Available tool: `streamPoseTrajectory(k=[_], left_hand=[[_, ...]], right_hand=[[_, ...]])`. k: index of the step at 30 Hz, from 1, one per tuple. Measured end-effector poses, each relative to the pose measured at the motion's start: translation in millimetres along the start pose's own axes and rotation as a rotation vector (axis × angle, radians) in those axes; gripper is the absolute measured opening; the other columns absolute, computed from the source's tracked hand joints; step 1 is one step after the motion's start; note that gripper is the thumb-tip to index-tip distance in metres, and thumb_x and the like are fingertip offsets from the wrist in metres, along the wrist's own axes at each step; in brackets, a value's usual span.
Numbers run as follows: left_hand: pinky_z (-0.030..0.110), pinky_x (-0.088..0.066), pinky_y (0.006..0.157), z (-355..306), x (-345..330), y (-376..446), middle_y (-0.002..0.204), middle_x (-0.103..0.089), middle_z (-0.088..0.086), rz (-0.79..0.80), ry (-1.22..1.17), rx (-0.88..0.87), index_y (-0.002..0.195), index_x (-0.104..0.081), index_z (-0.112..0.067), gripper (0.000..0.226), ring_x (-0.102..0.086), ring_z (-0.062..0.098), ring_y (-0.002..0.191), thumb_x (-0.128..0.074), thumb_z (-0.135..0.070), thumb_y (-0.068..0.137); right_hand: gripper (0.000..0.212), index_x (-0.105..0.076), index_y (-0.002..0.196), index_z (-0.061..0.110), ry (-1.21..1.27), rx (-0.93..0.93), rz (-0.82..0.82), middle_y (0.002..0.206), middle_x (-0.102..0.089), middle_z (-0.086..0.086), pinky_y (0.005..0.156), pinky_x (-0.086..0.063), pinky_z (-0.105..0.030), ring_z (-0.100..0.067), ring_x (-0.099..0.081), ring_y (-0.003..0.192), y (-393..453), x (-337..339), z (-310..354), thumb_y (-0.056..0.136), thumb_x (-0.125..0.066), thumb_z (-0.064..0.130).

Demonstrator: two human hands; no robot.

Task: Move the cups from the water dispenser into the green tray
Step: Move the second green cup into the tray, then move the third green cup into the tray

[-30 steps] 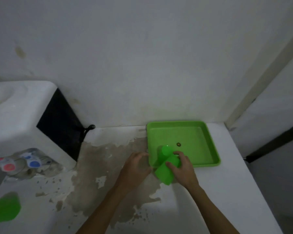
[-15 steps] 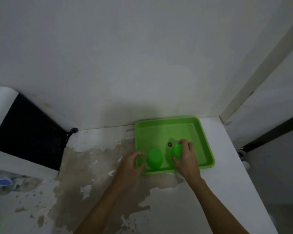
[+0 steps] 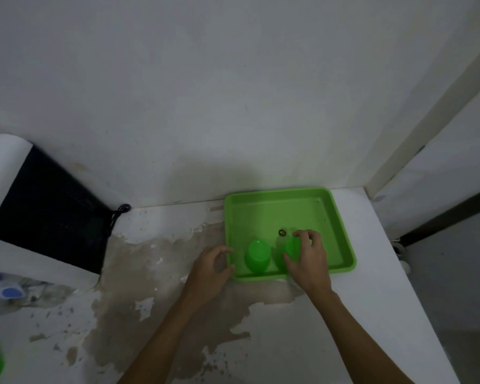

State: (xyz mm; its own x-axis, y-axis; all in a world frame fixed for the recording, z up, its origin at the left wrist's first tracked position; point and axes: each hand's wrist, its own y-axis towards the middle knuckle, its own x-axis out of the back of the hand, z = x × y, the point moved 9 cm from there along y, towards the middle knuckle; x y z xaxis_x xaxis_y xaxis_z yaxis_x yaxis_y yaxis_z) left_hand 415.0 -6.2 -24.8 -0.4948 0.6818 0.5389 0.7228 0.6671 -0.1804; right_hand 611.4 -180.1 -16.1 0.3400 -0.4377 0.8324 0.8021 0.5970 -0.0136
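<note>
Writing shows nowhere. My right hand [image 3: 308, 259] is clamped on a green plastic cup [image 3: 292, 248] standing inside the green tray [image 3: 344, 239] by its near edge, beside another upturned cup [image 3: 257, 256]. My left hand [image 3: 211, 266], fingers curled and empty, touches the tray's left rim on the peeling white counter [image 3: 372, 286]; the water dispenser [image 3: 39, 217] stands left.

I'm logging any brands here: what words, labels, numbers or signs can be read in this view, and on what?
None can be read.
Dispenser: the blue tap at the left edge shows no legible text; it is blurred.
Tray: a small round mark on its floor, too small to read.
Cups: plain green.
</note>
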Motion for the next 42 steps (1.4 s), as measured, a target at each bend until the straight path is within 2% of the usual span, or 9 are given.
streamPoseTrajectory(k=[5,9,13,15,18,25,31,35,42], left_hand=[[0.017,-0.05,0.078,3.0,20.4,-25.1,0.102,-0.071,-0.011,-0.03,-0.124,0.015,0.102,-0.069,-0.033,0.027,-0.065,-0.001,0.093,-0.075,-0.013,0.084],[0.017,-0.051,0.073,11.6,54.7,-55.6,0.091,-0.074,-0.011,-0.107,-0.16,0.001,0.095,-0.071,-0.032,0.023,-0.068,0.002,0.084,-0.073,-0.011,0.086],[0.018,-0.052,0.074,30.6,97.8,-88.4,0.089,-0.074,-0.009,-0.161,-0.184,0.01,0.091,-0.071,-0.031,0.023,-0.068,0.003,0.082,-0.074,-0.01,0.086],[0.013,-0.052,0.075,48.4,128.2,-111.2,0.091,-0.073,-0.013,-0.206,-0.188,0.03,0.092,-0.071,-0.034,0.022,-0.068,0.001,0.084,-0.073,-0.013,0.086],[0.008,-0.05,0.073,86.5,172.7,-144.6,0.091,-0.073,-0.016,-0.285,-0.193,0.118,0.093,-0.072,-0.031,0.017,-0.066,-0.004,0.085,-0.073,-0.015,0.086],[0.019,-0.053,0.071,179.8,277.4,-226.2,0.085,-0.073,-0.013,-0.465,-0.132,0.219,0.092,-0.074,-0.026,0.02,-0.068,0.004,0.081,-0.071,-0.007,0.086],[0.03,-0.054,0.075,256.0,351.5,-275.3,0.094,-0.068,-0.016,-0.614,0.011,0.352,0.091,-0.067,-0.038,0.026,-0.065,0.003,0.089,-0.072,-0.014,0.084],[0.034,-0.053,0.08,284.3,391.4,-292.1,0.109,-0.06,-0.003,-0.695,0.174,0.418,0.099,-0.068,-0.03,0.022,-0.06,0.019,0.105,-0.074,-0.019,0.082],[0.045,-0.05,0.097,312.1,404.5,-276.6,0.142,-0.045,0.008,-0.583,0.241,0.426,0.134,-0.055,-0.024,0.063,-0.047,0.032,0.128,-0.079,-0.028,0.076]], right_hand=[[0.028,-0.064,0.104,0.013,0.099,0.096,-0.133,0.109,-0.059,-0.007,0.084,-0.052,-0.039,-0.024,-0.059,0.098,-17.4,23.5,44.5,0.079,-0.075,0.018],[0.007,-0.064,0.085,0.016,0.293,0.116,-0.031,0.084,-0.066,0.002,0.069,-0.052,-0.033,-0.015,-0.063,0.078,-34.5,5.6,95.4,0.081,-0.069,0.014],[0.016,-0.064,0.076,0.019,0.477,0.115,0.111,0.067,-0.062,0.008,0.062,-0.045,-0.014,0.002,-0.057,0.063,-57.5,-30.1,153.7,0.082,-0.071,0.006],[0.014,-0.066,0.075,0.018,0.532,0.134,0.221,0.064,-0.061,0.007,0.062,-0.048,-0.02,0.001,-0.056,0.06,-74.2,-61.1,189.7,0.081,-0.07,0.006],[0.012,-0.068,0.077,0.013,0.627,0.13,0.372,0.064,-0.064,-0.007,0.064,-0.055,-0.042,-0.016,-0.06,0.06,-101.2,-107.0,239.6,0.081,-0.069,0.002],[0.005,-0.069,0.083,0.001,0.625,0.114,0.633,0.072,-0.071,-0.01,0.055,-0.051,-0.019,-0.014,-0.064,0.058,-165.1,-206.9,342.0,0.085,-0.065,-0.001],[0.012,-0.07,0.084,0.002,0.599,0.119,0.773,0.073,-0.071,-0.011,0.061,-0.053,-0.022,-0.016,-0.064,0.062,-202.1,-266.3,405.2,0.085,-0.06,-0.004],[0.014,-0.07,0.09,-0.007,0.555,0.146,0.81,0.075,-0.069,-0.013,0.052,-0.048,-0.012,-0.018,-0.063,0.063,-218.9,-288.2,439.6,0.086,-0.056,-0.006],[0.012,-0.07,0.083,0.003,0.527,0.148,0.818,0.072,-0.071,-0.005,0.051,-0.047,-0.014,-0.013,-0.064,0.06,-227.6,-307.0,463.5,0.083,-0.059,-0.003]])
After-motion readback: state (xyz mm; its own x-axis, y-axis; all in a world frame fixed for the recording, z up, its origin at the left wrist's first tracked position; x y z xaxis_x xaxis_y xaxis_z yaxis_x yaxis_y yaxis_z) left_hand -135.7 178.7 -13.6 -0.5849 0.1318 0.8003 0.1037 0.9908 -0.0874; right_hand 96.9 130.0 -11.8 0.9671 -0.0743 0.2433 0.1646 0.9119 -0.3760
